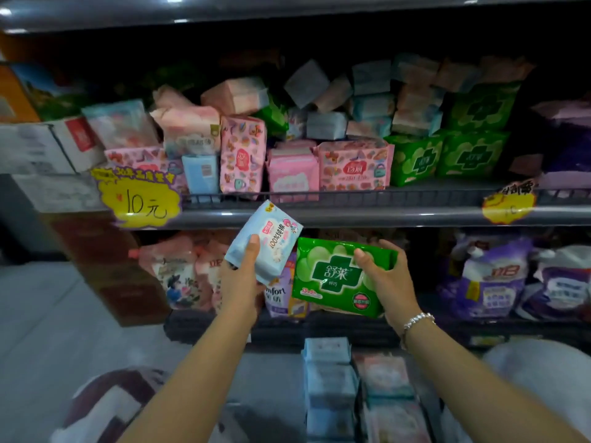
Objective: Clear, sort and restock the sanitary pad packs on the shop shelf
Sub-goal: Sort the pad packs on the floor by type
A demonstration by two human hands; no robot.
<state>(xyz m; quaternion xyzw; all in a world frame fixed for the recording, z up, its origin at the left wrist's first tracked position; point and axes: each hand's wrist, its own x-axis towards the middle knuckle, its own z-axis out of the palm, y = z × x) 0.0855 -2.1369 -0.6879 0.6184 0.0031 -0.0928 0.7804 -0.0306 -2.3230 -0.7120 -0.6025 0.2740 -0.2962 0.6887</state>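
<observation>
Head view showed the right hand (388,276), its grip holding a green pack (332,276) with long axis level, directly below the matching green stack (447,158) on the shelf (367,215), while the left hand (240,279) held a tilted blue pack (262,241).

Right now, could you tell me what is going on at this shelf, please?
A person is sorting pad packs at the shop shelf. The left hand grips a light blue pack; the right hand holds a green pack. Both packs are held in front of the lower shelf. More green packs sit on the shelf above, at the right.
</observation>
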